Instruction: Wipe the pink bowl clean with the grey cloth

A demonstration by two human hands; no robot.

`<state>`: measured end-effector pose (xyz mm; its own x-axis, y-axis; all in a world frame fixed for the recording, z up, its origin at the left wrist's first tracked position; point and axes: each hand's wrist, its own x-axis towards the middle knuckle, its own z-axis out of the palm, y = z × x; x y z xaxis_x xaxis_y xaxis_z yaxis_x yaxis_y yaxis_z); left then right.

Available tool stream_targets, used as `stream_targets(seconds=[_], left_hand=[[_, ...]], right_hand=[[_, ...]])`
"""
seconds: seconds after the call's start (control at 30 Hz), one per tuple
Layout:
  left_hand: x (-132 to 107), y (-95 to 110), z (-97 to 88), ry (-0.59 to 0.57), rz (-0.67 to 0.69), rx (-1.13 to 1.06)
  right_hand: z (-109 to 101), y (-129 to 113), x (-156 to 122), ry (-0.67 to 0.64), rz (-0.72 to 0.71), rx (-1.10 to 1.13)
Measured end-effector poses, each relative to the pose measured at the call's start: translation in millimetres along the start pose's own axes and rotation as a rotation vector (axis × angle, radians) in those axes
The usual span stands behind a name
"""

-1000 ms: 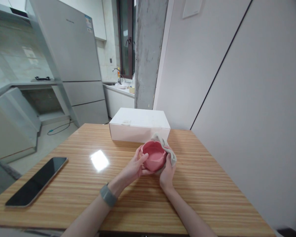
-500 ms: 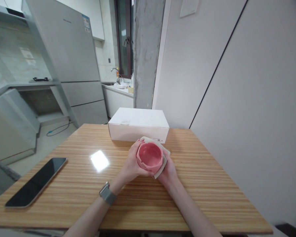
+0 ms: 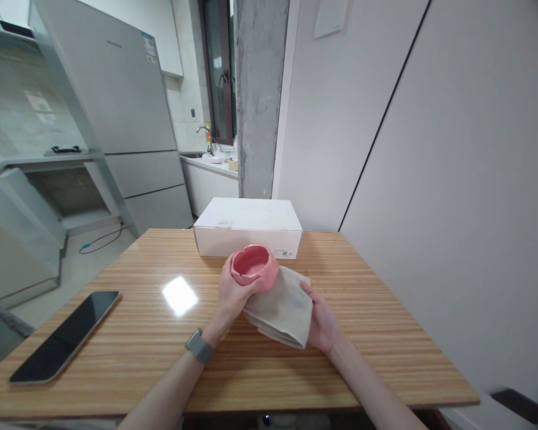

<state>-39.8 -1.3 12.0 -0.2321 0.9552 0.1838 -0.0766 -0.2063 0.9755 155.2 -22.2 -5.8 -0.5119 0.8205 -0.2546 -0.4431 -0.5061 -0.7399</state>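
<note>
A pink ashtray (image 3: pixel 269 276) with a notched rim is tilted toward the left in my left hand (image 3: pixel 234 291), whose fingers and thumb wrap its side. Below and to the right of it, a folded beige cloth (image 3: pixel 283 307) hangs from my right hand (image 3: pixel 321 319). The right thumb lies on top of the cloth, and the other fingers are hidden beneath. The cloth's upper left part lies against or just behind the ashtray; I cannot tell which.
A white box (image 3: pixel 251 240) sits at the far side of the wooden table (image 3: pixel 376 352). At the left lies a black phone (image 3: pixel 67 337). A white wall (image 3: pixel 452 179) borders the table on the right; a fridge (image 3: pixel 130 107) stands beyond, on the left.
The ashtray has moved left and up and is tilted more. The cloth, mostly hidden behind it before, now shows widely, as my right hand has drawn it right and down.
</note>
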Motion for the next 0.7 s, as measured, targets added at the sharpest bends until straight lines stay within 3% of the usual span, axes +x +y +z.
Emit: stream_targets(seconds=[0.1, 0.2, 0.4, 0.5, 0.7], left_hand=[[2, -8, 1.8, 0.079, 0.080, 0.043], [2, -13, 4.9, 0.074, 0.010, -0.041], [-4, -15, 17.5, -0.034, -0.014, -0.084], [-9, -15, 29.3, -0.100, -0.008, -0.081], [-10, -18, 75.9, -0.230, -0.018, -0.080]], right_hand=[[-31, -16, -30, 0.089, 0.094, -0.076], [-57, -36, -61, 0.170, 0.165, -0.223], [-78, -69, -105, 0.252, 0.286, -0.281], [-89, -75, -112, 0.355, 0.140, -0.412], [-134, -70, -112, 0.686, -0.249, -1.027]])
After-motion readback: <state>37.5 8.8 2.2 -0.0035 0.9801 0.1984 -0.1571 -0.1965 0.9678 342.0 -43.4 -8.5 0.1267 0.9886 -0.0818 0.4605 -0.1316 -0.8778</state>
